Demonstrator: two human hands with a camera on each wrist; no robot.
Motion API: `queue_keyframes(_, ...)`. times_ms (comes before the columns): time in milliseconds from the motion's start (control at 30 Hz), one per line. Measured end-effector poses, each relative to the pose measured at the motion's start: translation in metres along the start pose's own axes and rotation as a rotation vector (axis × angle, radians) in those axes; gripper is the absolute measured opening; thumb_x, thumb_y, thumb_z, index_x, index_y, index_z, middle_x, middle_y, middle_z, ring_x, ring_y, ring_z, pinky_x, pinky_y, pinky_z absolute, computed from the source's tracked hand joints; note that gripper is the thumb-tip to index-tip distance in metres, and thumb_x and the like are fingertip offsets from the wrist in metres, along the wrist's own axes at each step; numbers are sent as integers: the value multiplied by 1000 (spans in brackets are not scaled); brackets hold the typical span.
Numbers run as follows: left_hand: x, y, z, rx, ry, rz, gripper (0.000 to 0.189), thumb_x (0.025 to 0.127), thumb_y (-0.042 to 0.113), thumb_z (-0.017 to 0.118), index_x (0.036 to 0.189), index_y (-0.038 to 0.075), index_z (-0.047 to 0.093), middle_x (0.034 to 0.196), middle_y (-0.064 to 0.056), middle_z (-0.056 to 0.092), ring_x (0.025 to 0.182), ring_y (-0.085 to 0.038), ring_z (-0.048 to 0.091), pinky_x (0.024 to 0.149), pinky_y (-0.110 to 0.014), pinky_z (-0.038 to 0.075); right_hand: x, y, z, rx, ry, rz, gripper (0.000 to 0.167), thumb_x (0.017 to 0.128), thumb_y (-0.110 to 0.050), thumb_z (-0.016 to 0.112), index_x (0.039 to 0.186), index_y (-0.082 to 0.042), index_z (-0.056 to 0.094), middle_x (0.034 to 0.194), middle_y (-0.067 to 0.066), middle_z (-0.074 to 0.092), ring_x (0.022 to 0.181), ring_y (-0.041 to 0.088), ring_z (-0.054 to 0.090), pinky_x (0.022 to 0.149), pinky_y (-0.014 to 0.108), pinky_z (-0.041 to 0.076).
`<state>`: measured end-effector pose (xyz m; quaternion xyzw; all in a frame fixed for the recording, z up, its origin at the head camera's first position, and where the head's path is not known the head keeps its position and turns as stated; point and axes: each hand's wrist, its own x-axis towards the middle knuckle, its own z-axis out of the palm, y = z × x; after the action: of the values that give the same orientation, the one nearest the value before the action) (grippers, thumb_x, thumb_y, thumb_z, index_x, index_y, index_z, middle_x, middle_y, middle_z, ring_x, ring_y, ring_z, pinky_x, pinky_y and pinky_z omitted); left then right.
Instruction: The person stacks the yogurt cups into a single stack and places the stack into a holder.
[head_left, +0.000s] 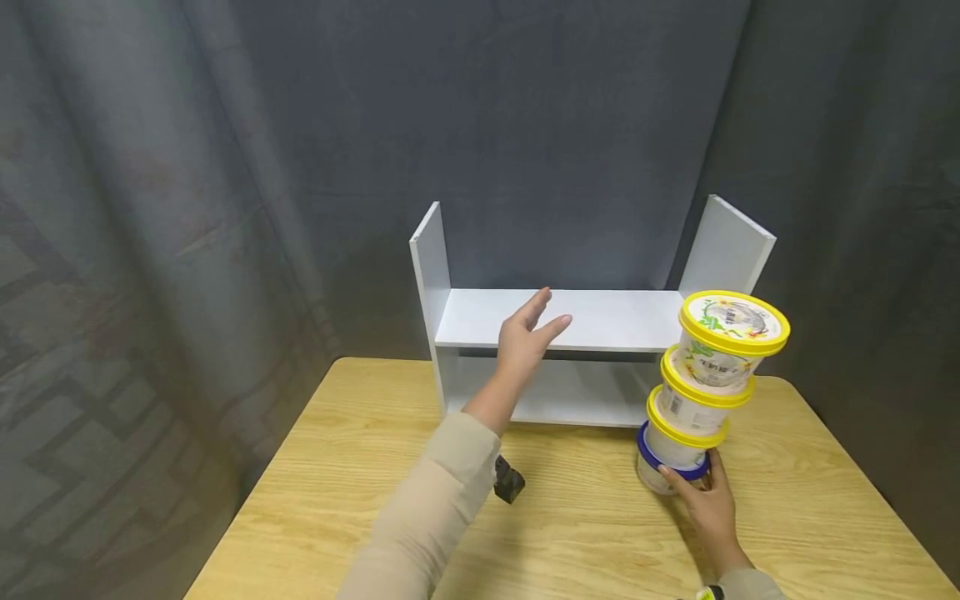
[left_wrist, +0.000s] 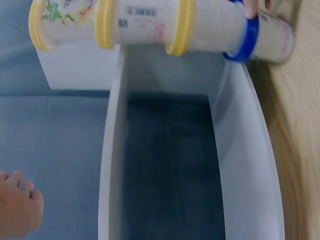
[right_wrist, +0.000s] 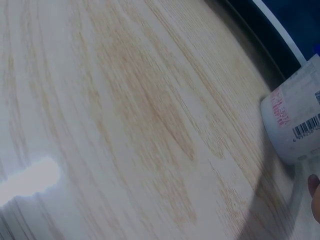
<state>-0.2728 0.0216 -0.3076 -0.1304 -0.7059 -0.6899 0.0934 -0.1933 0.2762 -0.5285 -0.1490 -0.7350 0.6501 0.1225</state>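
A stack of several round tubs rises at the right of the table in the head view. Its lowest tub (head_left: 655, 473) has a blue lid; those above have yellow lids, the top tub (head_left: 735, 325) showing a floral print. My right hand (head_left: 708, 504) grips the blue-lidded tub near its lid, thumb on the near side. That tub's base (right_wrist: 287, 125) is at the tabletop in the right wrist view; whether it touches is unclear. My left hand (head_left: 522, 333) is raised before the shelf, fingers extended, thumb apart, holding nothing.
A white two-level shelf (head_left: 577, 321) with upright side panels stands at the table's back, just behind the stack. A small black object (head_left: 508, 481) lies on the wooden table (head_left: 360, 450), partly behind my left sleeve. Grey curtains (head_left: 525, 125) hang behind and at both sides.
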Motion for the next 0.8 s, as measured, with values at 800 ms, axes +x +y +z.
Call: queue_keyframes(800,-8,-23,-116,123,201,-38,52,77,21,64,125,10,46,128,-1,44,118,-20,37,95,-25,32,-11,-20,4,-25,2,4,91,78,-20,64,139,-22,-3,142,14,9,126,32,14,99,46,20)
